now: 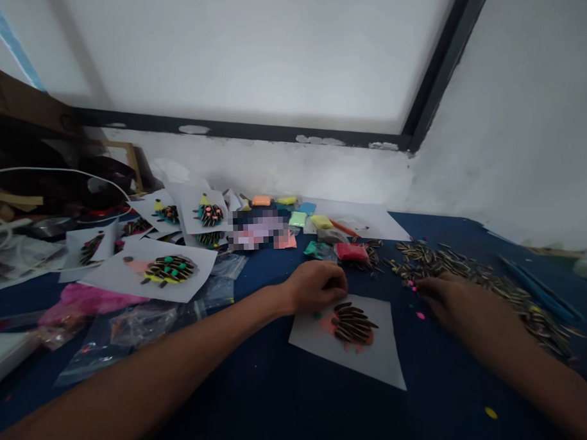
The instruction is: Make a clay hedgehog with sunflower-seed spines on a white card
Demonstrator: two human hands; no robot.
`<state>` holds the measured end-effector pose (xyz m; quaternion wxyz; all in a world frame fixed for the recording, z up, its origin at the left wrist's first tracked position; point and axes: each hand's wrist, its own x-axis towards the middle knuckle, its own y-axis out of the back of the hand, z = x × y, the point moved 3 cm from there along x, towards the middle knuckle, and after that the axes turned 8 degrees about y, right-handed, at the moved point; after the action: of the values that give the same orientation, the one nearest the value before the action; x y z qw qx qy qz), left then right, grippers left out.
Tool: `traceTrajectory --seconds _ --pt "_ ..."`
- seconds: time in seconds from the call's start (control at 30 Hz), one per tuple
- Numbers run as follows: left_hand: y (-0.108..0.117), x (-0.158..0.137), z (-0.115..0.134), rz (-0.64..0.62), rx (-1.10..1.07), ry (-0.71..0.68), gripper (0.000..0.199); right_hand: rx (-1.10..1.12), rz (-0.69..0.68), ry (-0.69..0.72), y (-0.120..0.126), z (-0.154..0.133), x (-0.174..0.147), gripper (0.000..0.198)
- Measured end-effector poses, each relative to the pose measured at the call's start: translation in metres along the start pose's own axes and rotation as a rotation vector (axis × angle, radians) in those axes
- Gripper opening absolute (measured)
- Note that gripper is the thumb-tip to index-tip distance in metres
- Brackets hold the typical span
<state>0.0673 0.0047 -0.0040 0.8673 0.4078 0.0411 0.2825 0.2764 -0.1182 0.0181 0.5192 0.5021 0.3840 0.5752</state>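
A white paper sheet lies on the blue table, bearing a hedgehog figure with a pinkish-orange clay body and striped sunflower seeds as spines. My left hand rests at the sheet's top edge with its fingers curled closed; whatever is inside them is hidden. To the right, my right hand reaches down beside a spread of sunflower seeds, its fingertips drawn together at small pink clay bits. Whether a bit is between them cannot be made out. Another pink bit lies just below those fingers.
Finished-looking hedgehog pictures on paper stand and lie at the left. Coloured clay packets, including a red one, sit behind my left hand. Plastic bags lie front left. A blue tray-like object is at the right, near the wall.
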Motion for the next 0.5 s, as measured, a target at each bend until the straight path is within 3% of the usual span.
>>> traceTrajectory --seconds 0.23,0.37,0.5 --pt "0.0007 0.0002 -0.0003 0.001 0.014 -0.007 0.005 0.065 0.055 0.018 0.0002 -0.005 0.0002 0.031" --pt "0.0015 -0.0002 0.0019 0.004 0.015 0.004 0.005 0.014 -0.017 -0.068 0.0041 -0.0069 0.0015 0.03" --pt "0.0016 0.0002 0.0033 -0.007 0.016 0.013 0.005 0.025 -0.047 -0.053 0.0015 -0.0085 0.0024 0.029"
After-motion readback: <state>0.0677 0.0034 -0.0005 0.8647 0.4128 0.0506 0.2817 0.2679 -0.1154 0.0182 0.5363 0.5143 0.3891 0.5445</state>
